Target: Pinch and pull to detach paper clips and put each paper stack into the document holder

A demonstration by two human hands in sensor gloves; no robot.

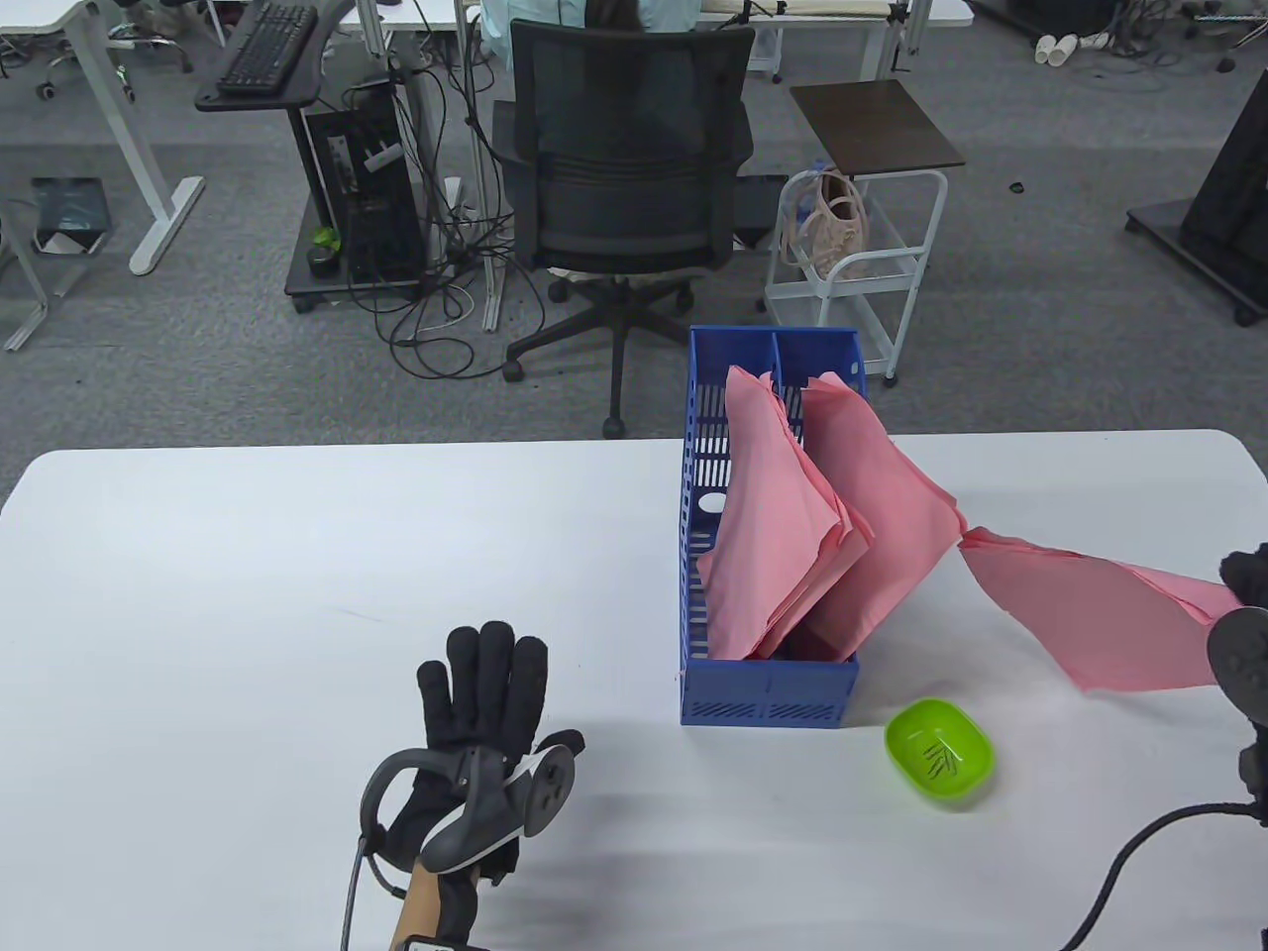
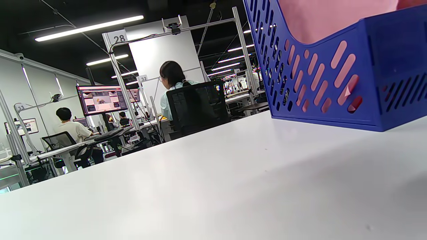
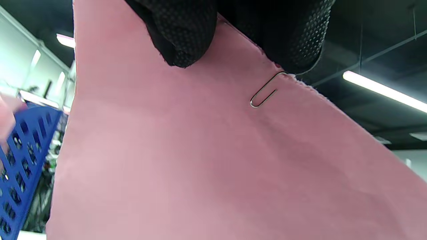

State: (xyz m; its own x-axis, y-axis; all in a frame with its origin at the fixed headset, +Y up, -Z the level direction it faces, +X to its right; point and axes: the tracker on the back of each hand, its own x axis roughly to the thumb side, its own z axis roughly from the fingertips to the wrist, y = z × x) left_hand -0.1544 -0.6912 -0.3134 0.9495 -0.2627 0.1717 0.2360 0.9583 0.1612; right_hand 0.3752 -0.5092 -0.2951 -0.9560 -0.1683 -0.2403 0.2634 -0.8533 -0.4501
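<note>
A blue document holder (image 1: 768, 684) stands in the middle of the white table, with two pink paper stacks (image 1: 783, 525) leaning in its compartments. At the table's right edge my right hand (image 1: 1246, 580) pinches a third pink stack (image 1: 1100, 619) and holds it above the table. In the right wrist view the fingers (image 3: 186, 30) grip that stack (image 3: 200, 160) at its top edge, beside a silver paper clip (image 3: 265, 94) still on the paper. My left hand (image 1: 480, 693) lies flat on the table left of the holder, fingers straight, holding nothing. The left wrist view shows the holder (image 2: 333, 76) close by.
A green bowl (image 1: 938, 751) with several loose paper clips sits in front of the holder, to its right. Behind the table stand an office chair (image 1: 622, 188) with a person in it and a white cart (image 1: 857, 267). The table's left half (image 1: 248, 594) is bare white.
</note>
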